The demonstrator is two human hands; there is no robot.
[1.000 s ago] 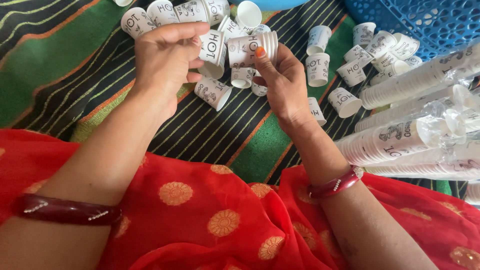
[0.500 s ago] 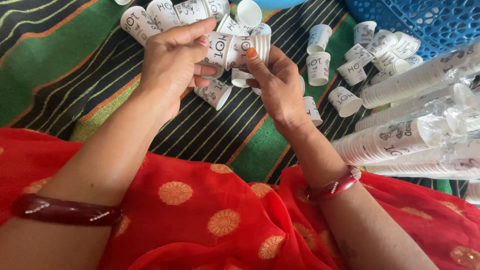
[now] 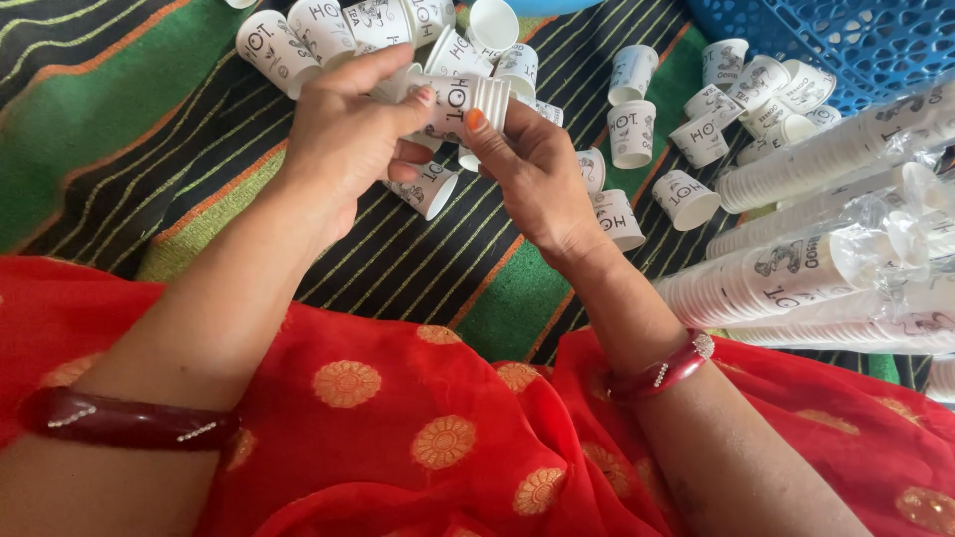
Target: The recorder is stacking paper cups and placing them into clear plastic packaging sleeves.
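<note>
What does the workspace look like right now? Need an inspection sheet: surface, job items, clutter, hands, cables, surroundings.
Surface: striped green and black mat, red patterned cloth across the lap.
Job's things: short stack of white paper cups held on its side between both hands.
Clutter: loose paper cups scattered on the mat, most tipped over.
Grips: left hand and right hand both closed on the stack; dark red bangles on both wrists.
Cables: nothing seen.
Surroundings: plastic-wrapped cup sleeves at right; blue plastic basket top right.
</note>
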